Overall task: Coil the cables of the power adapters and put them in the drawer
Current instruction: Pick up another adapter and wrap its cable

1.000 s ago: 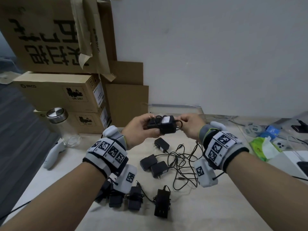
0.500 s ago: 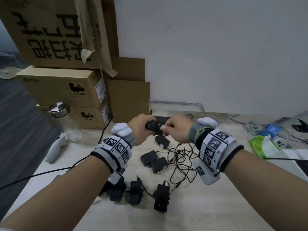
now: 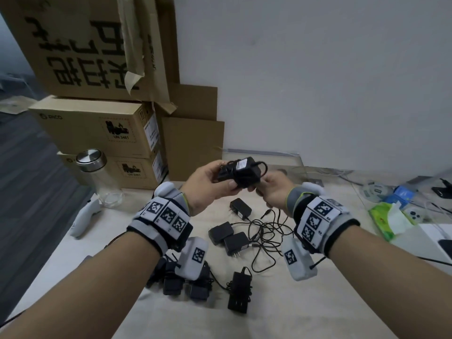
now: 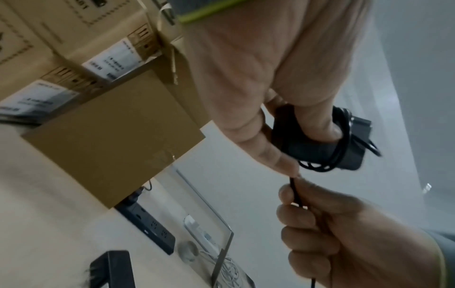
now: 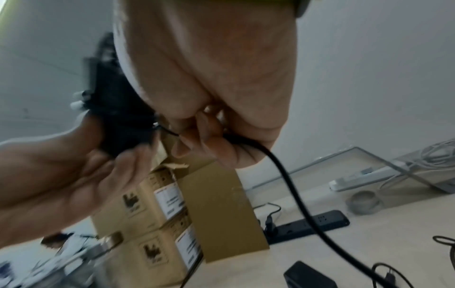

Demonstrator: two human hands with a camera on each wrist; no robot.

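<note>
Adapter (image 3: 241,172) is held above the table (image 3: 269,314), cable (image 4: 296,192) mostly wrapped round it. L hand (image 3: 208,185) grips the body; R hand (image 3: 271,189) pinches the loose end. Coiling nearly done imo; next: tuck the end, then find the drawer, not in view.

A black power adapter (image 3: 241,172) with its thin black cable (image 4: 320,161) wound in several turns around the body sits just above the centre of the head view, label side up, lifted off the table. Below it at mid-frame lie three loose adapters (image 3: 230,232) with tangled cables (image 3: 265,234) spread to their right. Lower, left of centre, stands a row of already coiled adapters (image 3: 238,292), partly hidden.
</note>
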